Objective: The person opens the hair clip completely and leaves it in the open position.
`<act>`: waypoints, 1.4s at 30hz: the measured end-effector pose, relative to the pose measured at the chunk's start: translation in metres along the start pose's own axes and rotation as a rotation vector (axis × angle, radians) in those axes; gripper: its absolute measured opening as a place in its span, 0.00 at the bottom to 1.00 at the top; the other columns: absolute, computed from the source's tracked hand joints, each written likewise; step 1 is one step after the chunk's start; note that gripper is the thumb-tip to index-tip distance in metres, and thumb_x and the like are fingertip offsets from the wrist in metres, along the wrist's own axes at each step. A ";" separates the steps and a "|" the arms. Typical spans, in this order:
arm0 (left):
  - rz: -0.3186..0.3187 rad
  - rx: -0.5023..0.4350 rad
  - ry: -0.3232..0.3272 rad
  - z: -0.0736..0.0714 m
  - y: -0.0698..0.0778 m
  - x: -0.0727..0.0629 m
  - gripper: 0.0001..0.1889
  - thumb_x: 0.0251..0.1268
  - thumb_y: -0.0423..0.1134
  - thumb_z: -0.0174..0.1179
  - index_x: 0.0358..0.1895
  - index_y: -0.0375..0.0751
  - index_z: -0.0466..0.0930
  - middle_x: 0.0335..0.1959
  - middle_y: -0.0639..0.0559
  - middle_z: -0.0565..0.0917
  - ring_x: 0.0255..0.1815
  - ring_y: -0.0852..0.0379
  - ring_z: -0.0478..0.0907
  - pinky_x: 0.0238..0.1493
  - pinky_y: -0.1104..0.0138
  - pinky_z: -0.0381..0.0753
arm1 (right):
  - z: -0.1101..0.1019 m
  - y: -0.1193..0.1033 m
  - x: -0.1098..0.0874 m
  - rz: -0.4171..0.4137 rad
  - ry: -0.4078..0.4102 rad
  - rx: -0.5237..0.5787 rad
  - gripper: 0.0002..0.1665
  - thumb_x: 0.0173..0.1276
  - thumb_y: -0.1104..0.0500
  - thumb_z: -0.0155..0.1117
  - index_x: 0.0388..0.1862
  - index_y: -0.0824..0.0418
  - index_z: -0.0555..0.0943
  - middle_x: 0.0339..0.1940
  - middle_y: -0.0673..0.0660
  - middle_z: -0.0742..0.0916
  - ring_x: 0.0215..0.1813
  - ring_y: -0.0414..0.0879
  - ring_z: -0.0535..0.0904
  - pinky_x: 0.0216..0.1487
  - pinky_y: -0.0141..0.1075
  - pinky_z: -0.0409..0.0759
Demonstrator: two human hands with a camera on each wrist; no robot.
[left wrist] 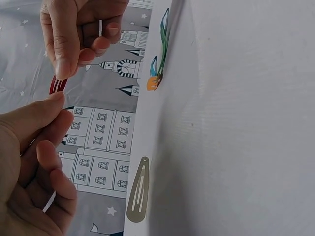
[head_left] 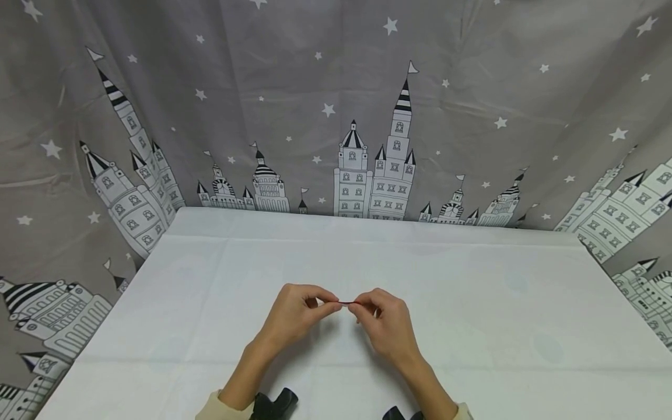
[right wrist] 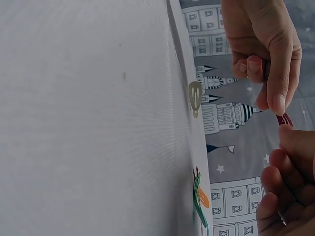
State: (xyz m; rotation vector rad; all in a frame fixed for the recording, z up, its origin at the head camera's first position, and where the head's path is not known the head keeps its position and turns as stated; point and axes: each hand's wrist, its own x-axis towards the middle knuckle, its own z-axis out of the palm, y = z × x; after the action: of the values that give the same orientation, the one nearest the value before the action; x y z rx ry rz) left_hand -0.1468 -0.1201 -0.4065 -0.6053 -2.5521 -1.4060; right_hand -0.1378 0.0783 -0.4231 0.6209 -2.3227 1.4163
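Observation:
A small dark red snap hair clip (left wrist: 56,87) is stretched between my two hands, just above the white table in the head view. My left hand (head_left: 292,318) pinches one end of it between thumb and forefinger. At the other end, my right hand (head_left: 387,326) has it between thumb and fingertips. Slits along the clip's body show in the right wrist view, while both its ends are covered by fingers. In each hand the other fingers curl loosely beneath.
In the left wrist view a khaki snap clip (left wrist: 139,191) lies near the white table's edge. Farther along are a green and blue clip (left wrist: 164,44) and an orange one (left wrist: 153,82), close together. A grey curtain (head_left: 294,70) printed with castles and stars hangs behind the table (head_left: 472,303).

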 end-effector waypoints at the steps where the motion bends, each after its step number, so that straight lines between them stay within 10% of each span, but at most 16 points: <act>1: 0.008 0.004 0.004 0.000 0.000 0.000 0.03 0.56 0.38 0.74 0.31 0.43 0.90 0.27 0.62 0.86 0.18 0.67 0.70 0.20 0.71 0.71 | 0.000 0.000 0.000 -0.001 0.002 -0.007 0.05 0.61 0.65 0.73 0.28 0.57 0.86 0.23 0.40 0.81 0.24 0.35 0.73 0.24 0.30 0.72; 42: 0.110 0.020 0.101 0.013 -0.001 0.001 0.04 0.55 0.31 0.73 0.27 0.45 0.90 0.26 0.61 0.86 0.22 0.68 0.75 0.24 0.71 0.76 | 0.003 -0.002 0.000 -0.032 0.100 -0.063 0.09 0.55 0.71 0.75 0.23 0.58 0.87 0.19 0.42 0.82 0.22 0.31 0.76 0.24 0.27 0.76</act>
State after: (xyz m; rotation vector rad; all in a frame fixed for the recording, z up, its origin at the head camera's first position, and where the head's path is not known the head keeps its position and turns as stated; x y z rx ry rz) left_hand -0.1472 -0.1093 -0.4140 -0.6437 -2.4129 -1.3372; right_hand -0.1373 0.0746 -0.4230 0.5533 -2.2603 1.3236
